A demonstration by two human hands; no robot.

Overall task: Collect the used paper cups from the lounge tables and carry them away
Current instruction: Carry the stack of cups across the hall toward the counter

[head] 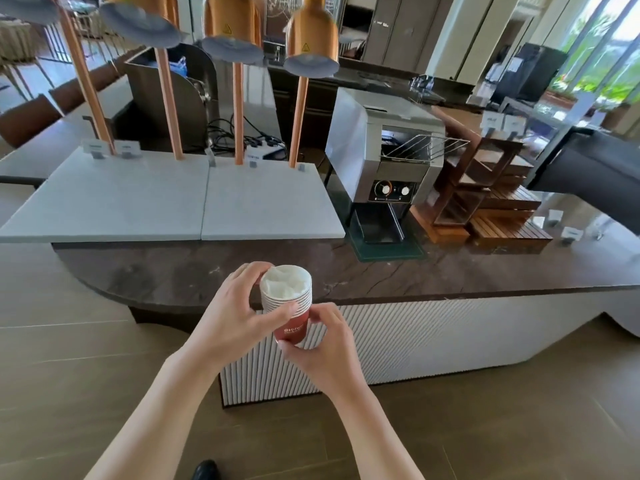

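Red paper cups [290, 317], pushed one inside the other into a stack with many white rims, are up in the air in front of the person, just before the near edge of the counter. White crumpled paper [285, 284] fills the top cup.

The left hand [230, 318] curls round the upper part of the stack, thumb across the rims and fingers bent over the top edge. The right hand [320, 344] curls round the red bottom of the stack from below and behind. Both hands hold the stack, which leans a little. A black shoe tip [205, 470] shows low down on the brown plank floor [502, 410].

Past the hands comes the long dark brown stone counter [450, 268] with a white ribbed front [398, 341]. On its left part lie two pale grey flat slabs [166, 199], side by side and touching. Four copper heat lamps [311, 36] on thin copper poles stand along the back edge of the slabs. Little card holders [126, 148] stand by the poles.

To the right of the slabs sits a shiny silver toaster machine [384, 164] with two round knobs and a wire rack. Just beside it, further right, are dark wooden crates [491, 202], stacked up. Black cables [242, 138] lie behind the slabs.

Far back on the right, big windows [602, 39] show green plants outside.
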